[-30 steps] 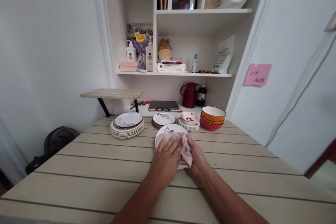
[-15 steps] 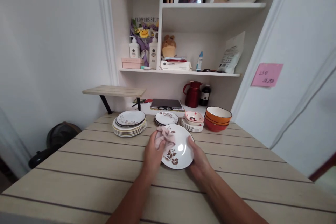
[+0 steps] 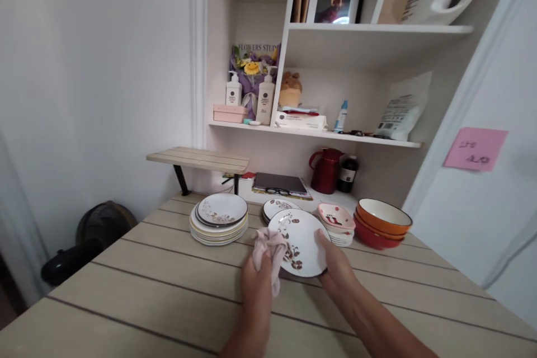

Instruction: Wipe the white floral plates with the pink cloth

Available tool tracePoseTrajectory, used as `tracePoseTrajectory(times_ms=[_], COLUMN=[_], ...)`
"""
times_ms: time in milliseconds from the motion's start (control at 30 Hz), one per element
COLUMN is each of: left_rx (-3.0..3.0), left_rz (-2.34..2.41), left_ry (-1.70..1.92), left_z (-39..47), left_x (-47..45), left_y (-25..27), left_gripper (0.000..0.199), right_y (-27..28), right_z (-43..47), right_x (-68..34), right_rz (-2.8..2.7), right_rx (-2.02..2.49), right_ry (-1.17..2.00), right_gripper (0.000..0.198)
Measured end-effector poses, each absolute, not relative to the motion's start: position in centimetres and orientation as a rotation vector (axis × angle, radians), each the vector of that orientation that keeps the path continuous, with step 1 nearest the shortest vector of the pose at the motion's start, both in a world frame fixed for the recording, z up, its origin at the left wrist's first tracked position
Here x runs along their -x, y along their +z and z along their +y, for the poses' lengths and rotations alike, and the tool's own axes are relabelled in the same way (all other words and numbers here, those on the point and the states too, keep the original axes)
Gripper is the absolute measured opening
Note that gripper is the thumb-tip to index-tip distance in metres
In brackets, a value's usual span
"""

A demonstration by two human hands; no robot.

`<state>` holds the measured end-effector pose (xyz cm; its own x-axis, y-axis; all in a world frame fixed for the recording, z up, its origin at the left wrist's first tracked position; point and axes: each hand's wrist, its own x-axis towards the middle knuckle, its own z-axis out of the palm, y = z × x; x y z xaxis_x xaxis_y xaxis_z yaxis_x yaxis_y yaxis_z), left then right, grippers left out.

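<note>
My right hand grips the right rim of a white plate with a brown flower pattern and a dark edge, thumb on top and fingers underneath. The plate is held up, tilted toward me. In my left hand a crumpled pale pink cloth is bunched between thumb and fingers, with one end hanging down. The cloth lies against the plate's left edge. Behind the plate stands a short stack of dark-rimmed flowered plates, partly covered by it.
At the left is a taller stack of plates. To the right, a pink bowl tops small white dishes, beside stacked orange and red bowls. A small raised wooden shelf, a laptop and a red jug stand behind.
The view has swung, so everything sits lower and mostly farther right. My left hand and the cloth have slid from the plate's face to its left edge; my right hand keeps its grip.
</note>
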<state>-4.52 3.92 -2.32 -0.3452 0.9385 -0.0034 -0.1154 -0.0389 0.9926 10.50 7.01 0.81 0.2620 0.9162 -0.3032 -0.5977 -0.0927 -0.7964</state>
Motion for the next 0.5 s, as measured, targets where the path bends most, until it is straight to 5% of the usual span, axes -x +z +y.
tracePoseTrajectory(times_ms=[500], left_rx=[-0.996], left_rz=[1.584], left_ry=[1.657], left_z=[5.7], left_x=[4.2], left_y=[-5.1], left_gripper=[0.042], right_y=[-0.7], right_z=[16.2], right_x=[-10.9], right_rz=[-0.403], right_rx=[0.993], right_ry=[1.350], right_gripper=[0.052])
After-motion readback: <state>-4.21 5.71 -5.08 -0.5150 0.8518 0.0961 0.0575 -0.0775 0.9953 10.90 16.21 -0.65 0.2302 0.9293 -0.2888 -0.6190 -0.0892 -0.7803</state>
